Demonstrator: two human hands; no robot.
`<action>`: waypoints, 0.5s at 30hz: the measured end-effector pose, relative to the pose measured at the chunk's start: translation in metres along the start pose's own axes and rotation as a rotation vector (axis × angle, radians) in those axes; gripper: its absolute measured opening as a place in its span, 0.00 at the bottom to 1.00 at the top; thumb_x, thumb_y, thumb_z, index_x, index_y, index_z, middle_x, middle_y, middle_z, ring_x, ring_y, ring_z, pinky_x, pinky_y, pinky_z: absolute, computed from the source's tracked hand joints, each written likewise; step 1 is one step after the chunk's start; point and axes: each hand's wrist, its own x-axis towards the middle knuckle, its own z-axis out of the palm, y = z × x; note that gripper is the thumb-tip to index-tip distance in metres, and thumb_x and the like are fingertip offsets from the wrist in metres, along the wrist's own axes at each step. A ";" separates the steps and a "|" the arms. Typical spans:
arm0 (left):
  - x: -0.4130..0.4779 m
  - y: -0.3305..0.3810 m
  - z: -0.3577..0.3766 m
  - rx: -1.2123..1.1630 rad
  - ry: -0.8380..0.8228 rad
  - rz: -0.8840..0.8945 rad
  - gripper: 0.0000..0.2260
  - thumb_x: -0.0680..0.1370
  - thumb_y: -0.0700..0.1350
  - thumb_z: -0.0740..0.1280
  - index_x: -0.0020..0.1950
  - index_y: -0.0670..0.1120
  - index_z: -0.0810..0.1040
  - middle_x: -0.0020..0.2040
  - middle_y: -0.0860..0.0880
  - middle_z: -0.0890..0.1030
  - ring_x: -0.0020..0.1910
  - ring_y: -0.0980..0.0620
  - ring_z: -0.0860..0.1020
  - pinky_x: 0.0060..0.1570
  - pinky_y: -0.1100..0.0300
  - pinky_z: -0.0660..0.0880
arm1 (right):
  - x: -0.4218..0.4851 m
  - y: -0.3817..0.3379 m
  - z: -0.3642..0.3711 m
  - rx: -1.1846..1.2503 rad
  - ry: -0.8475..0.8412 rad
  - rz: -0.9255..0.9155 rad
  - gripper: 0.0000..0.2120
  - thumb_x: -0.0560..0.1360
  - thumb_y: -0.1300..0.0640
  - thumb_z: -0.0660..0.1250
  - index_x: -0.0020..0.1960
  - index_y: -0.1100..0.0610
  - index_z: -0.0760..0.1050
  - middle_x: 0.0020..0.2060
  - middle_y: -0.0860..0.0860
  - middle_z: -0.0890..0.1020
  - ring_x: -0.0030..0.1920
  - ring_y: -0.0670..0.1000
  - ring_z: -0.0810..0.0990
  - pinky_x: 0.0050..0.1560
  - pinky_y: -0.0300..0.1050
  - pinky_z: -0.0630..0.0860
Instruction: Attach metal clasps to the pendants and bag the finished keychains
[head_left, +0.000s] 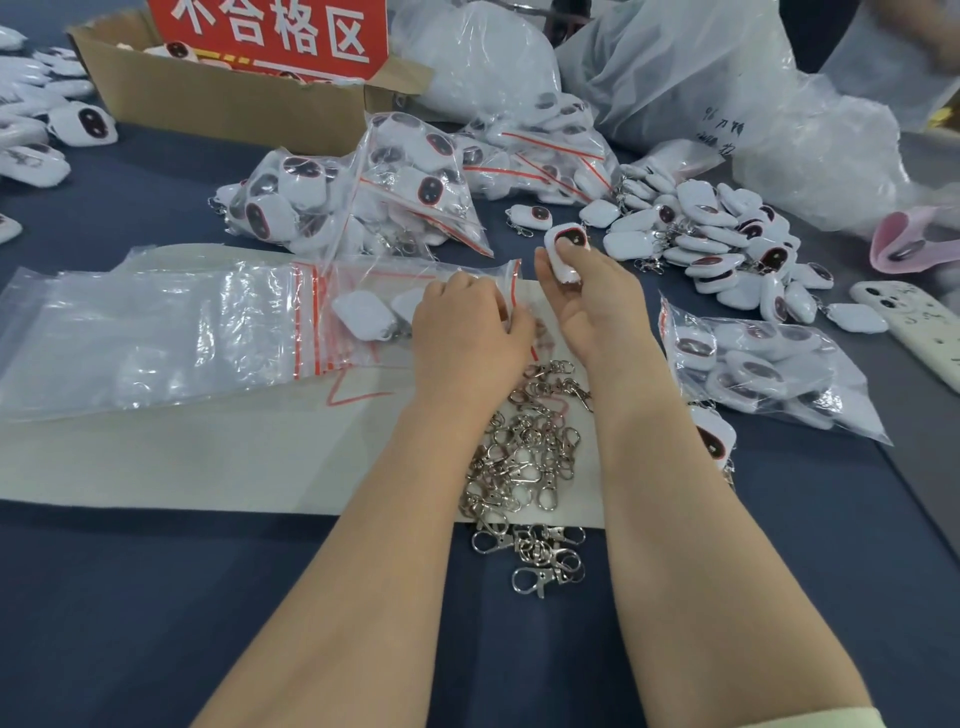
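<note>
Left hand (467, 319) pinches zip bag (358, 356) mouth, two pendants (361, 312) inside; right hand (589, 293) grips another pendant (565, 248).

Straight under the grip lies a pale felt mat (208, 457), spread over a dark blue tablecloth (156, 597). A red pen mark (353, 397) is scrawled on the mat, just left of the grip and nearer to me. Far beyond the grip and to its left sits an open cardboard box (228, 111) with a red sign (270, 31) in white characters standing in it. Beyond and to the right, a big crumpled clear plastic sack (675, 67) slumps. Well off to the right lie a phone in a cream case (914, 322) and, just past it, a pink folded thing (904, 244).
</note>
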 end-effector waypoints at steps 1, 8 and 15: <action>0.000 0.000 0.000 -0.001 0.000 -0.001 0.11 0.77 0.51 0.63 0.43 0.43 0.78 0.49 0.45 0.78 0.53 0.44 0.72 0.51 0.54 0.66 | 0.001 0.001 0.000 -0.016 -0.008 -0.001 0.05 0.76 0.71 0.65 0.42 0.66 0.75 0.39 0.58 0.79 0.39 0.53 0.81 0.40 0.40 0.82; -0.001 0.000 0.001 -0.010 0.011 0.002 0.11 0.77 0.50 0.63 0.43 0.43 0.78 0.49 0.45 0.78 0.53 0.43 0.72 0.51 0.53 0.66 | 0.003 0.004 0.000 -0.204 -0.069 -0.048 0.05 0.76 0.69 0.66 0.42 0.64 0.76 0.37 0.55 0.80 0.39 0.50 0.81 0.39 0.37 0.80; -0.001 -0.001 0.001 -0.017 0.011 0.008 0.11 0.77 0.50 0.63 0.43 0.43 0.78 0.49 0.45 0.78 0.54 0.43 0.72 0.52 0.53 0.68 | 0.001 0.006 0.001 -0.341 -0.107 -0.144 0.03 0.77 0.68 0.66 0.46 0.62 0.75 0.41 0.55 0.81 0.42 0.48 0.82 0.47 0.41 0.81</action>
